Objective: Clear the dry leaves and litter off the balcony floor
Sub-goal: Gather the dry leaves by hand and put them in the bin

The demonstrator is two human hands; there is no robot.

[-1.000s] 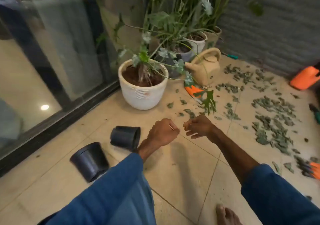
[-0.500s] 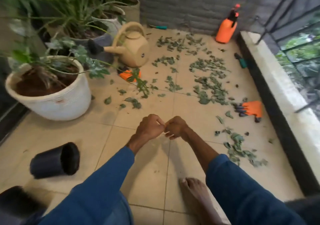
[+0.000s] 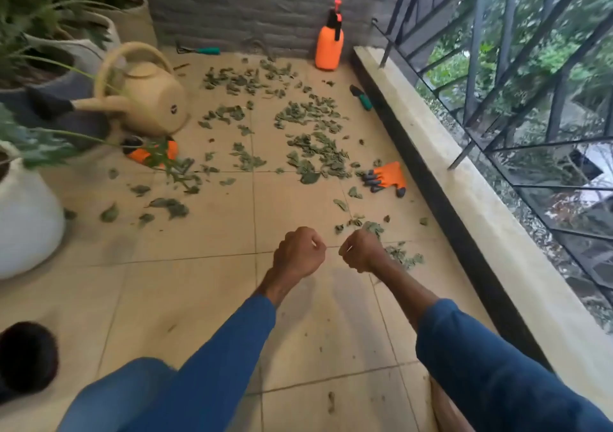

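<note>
Dry green leaves (image 3: 315, 152) lie scattered over the beige tiled balcony floor (image 3: 205, 285), thickest in the middle and far part, with a small patch (image 3: 403, 255) just right of my hands. My left hand (image 3: 298, 255) and my right hand (image 3: 363, 252) are held above the floor close together, both curled into fists. A thin pale strand (image 3: 331, 248) seems to run between them, pinched at each fist. What it is I cannot make out.
A beige watering can (image 3: 149, 99), potted plants and a white pot (image 3: 26, 219) line the left. Orange gloves (image 3: 388, 177) lie among the leaves. An orange sprayer (image 3: 329, 44) stands by the wall. A green-handled tool (image 3: 363, 99) lies by the parapet (image 3: 464, 199). A black pot (image 3: 26, 355) lies lower left.
My view has swung right from the glass door toward the railing. My fists came together, then drew slightly apart.
</note>
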